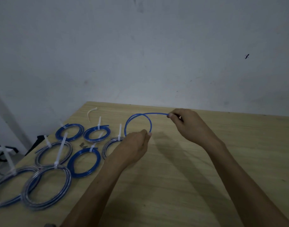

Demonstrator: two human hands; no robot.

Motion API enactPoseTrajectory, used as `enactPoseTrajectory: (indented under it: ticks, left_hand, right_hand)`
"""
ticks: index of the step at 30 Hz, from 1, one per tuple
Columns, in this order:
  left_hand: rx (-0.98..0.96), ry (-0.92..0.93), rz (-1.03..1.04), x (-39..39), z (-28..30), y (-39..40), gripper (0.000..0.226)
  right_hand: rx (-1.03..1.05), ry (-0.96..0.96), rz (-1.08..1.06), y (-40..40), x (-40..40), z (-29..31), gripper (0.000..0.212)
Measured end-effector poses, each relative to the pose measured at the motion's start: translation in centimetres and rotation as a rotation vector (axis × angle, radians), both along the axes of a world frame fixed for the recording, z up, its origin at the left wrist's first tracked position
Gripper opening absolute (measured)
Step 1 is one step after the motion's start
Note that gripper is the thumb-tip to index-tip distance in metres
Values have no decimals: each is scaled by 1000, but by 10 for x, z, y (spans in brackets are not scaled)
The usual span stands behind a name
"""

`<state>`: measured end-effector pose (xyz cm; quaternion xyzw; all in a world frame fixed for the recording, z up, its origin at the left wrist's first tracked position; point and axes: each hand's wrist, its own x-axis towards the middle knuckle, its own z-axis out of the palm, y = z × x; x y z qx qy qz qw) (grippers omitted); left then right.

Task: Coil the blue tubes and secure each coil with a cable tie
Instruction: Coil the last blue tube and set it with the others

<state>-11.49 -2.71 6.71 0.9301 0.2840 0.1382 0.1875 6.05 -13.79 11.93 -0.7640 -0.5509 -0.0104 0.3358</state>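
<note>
left hand [134, 145] fingers pinch the bottom of a blue tube [137, 119] loop held above the worktop [206, 177]; right hand [188, 124] fingers pinch its free end, up and to the right. seven tied coils [84, 162] and a loose cable tie [91, 112] lie to the left.

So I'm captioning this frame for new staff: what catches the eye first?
The two hands mid-table: the left hand pinches a blue tube loop at its bottom while the right hand holds its free end. Next, the tied coils at the table's left, and a loose tie behind them.
</note>
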Motion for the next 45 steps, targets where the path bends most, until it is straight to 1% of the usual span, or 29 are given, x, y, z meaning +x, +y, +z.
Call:
enactPoseTrajectory:
  ticks: [3, 5, 7, 10, 13, 14, 17, 19, 22, 24, 27, 33, 36, 38, 40, 43, 45]
  left_hand:
    - [125, -29, -47, 1, 1, -2, 36]
    - [183, -57, -94, 2, 1, -7, 35]
    - [175, -86, -89, 2, 0, -7, 34]
    - [165, -131, -30, 1, 1, -1, 34]
    - [134, -224, 9, 0, 4, 3, 36]
    - [85, -276, 10, 0, 3, 3, 37]
    - [-227, -541, 75, -6, 12, 2, 43]
    - [-408, -679, 130, -8, 20, 9, 43]
    - [-763, -913, 88, -6, 31, 16, 48]
    - [-958, -1049, 86, -4, 33, 14, 43]
    - [-1144, -1194, 21, -6, 39, 11, 38]
    - [-1464, -1415, -173, -31, 44, 28, 39]
    - [-1706, -1549, -323, -43, 46, 34, 38]
    - [-1860, -1505, -494, -47, 44, 34, 37]
    - [-1906, -1386, -589, -47, 42, 33, 38]
    - [-1794, -1160, -621, -46, 41, 32, 39]
    - [-1732, -1006, -656, -47, 43, 30, 36]
  right_hand:
    - [171, 95, -16, 2, -13, 5, 25]
    - [218, 141, -36, 2, -16, 8, 25]
    - [208, 166, -41, 0, -16, 10, 25]
    - [190, 179, -32, 0, -16, 9, 25]
    - [159, 196, 16, 3, -21, 7, 24]
    - [134, 201, 50, 3, -23, 6, 24]
    - [47, 212, 178, 3, -31, 7, 26]
    - [8, 270, 253, 3, -39, 6, 27]
    - [-58, 335, 331, 7, -56, 0, 25]
    - [-103, 355, 373, 10, -67, -5, 22]
    - [-138, 422, 396, 8, -75, -5, 20]
    - [-238, 509, 460, -7, -68, 15, 26]
    - [-295, 484, 507, -15, -54, 25, 23]
    - [-293, 413, 505, -18, -45, 30, 21]
    - [-277, 276, 451, -20, -39, 31, 20]
    - [-228, 30, 319, -19, -33, 30, 18]
    - [-235, -83, 273, -19, -34, 28, 17]
